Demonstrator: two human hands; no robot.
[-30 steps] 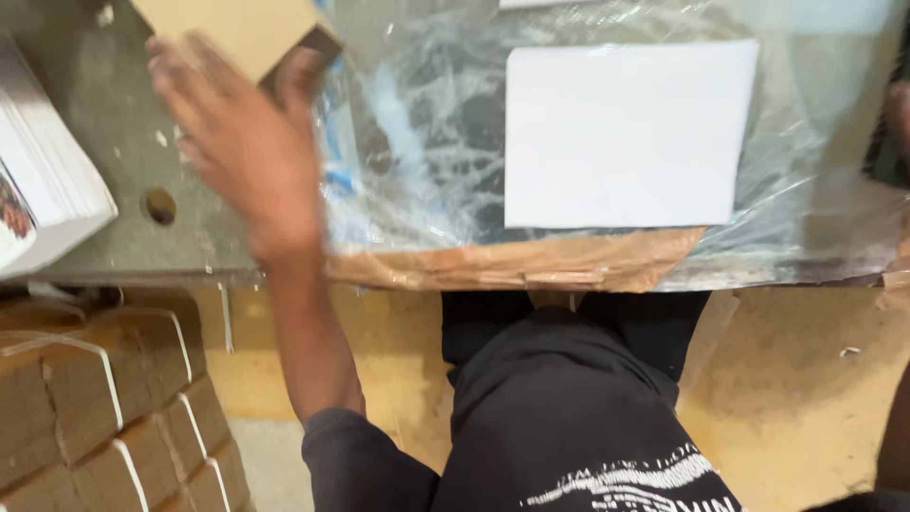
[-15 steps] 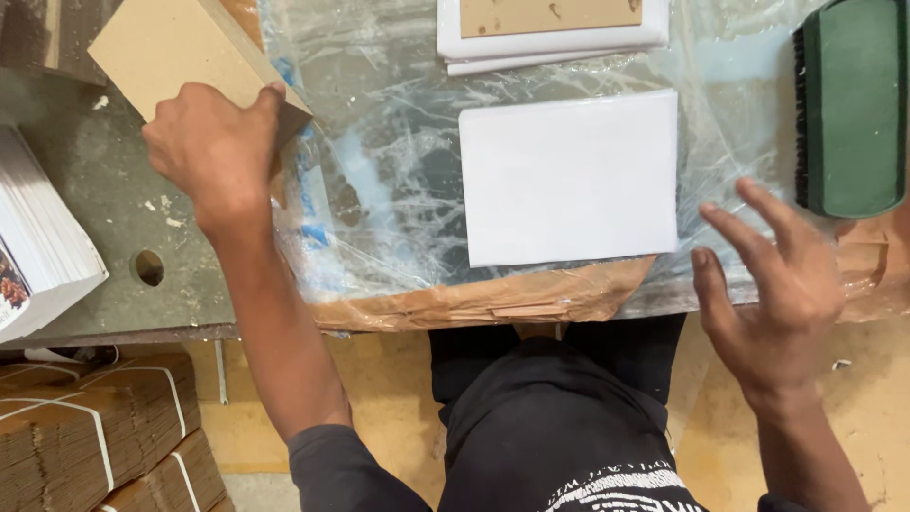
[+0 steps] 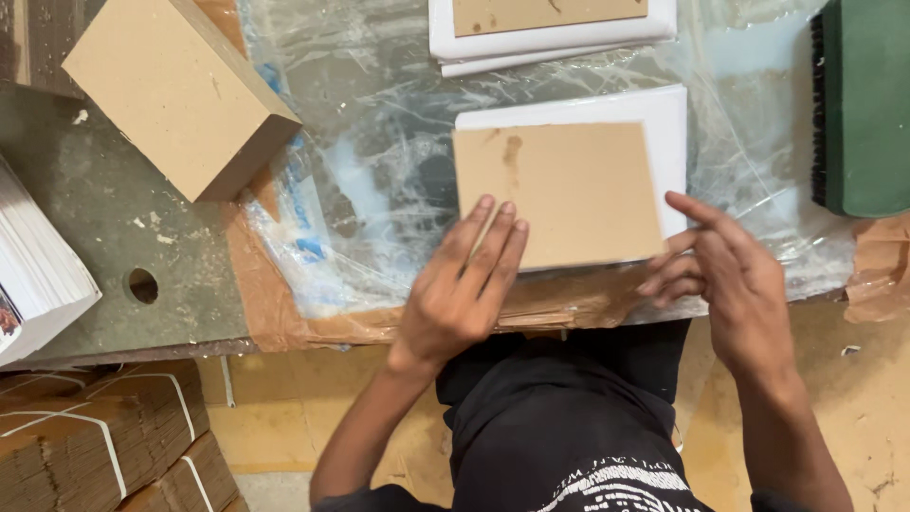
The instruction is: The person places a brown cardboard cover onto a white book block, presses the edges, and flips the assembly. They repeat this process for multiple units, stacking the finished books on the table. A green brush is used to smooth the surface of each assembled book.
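A brown cardboard sheet [image 3: 559,192] lies on a white sheet [image 3: 669,118] that sticks out behind it at the top and right. Both rest on the plastic-covered table [image 3: 379,171]. My left hand [image 3: 464,284] lies flat with its fingertips pressing the cardboard's lower left corner. My right hand [image 3: 730,275] touches the cardboard's lower right edge with its fingertips, fingers spread. Neither hand grips anything. A thick stack of brown cardboard sheets [image 3: 175,90] sits at the upper left.
A second white stack topped with brown card [image 3: 550,28] lies at the far edge. A green block [image 3: 867,104] stands at the right. A white paper pile [image 3: 38,275] sits at the left beside a hole [image 3: 142,284]. Strapped brown bundles [image 3: 95,436] lie below.
My left hand left the cardboard stack at the upper left; a brown sheet now lies on the white sheet. Both hands moved in onto its lower corners.
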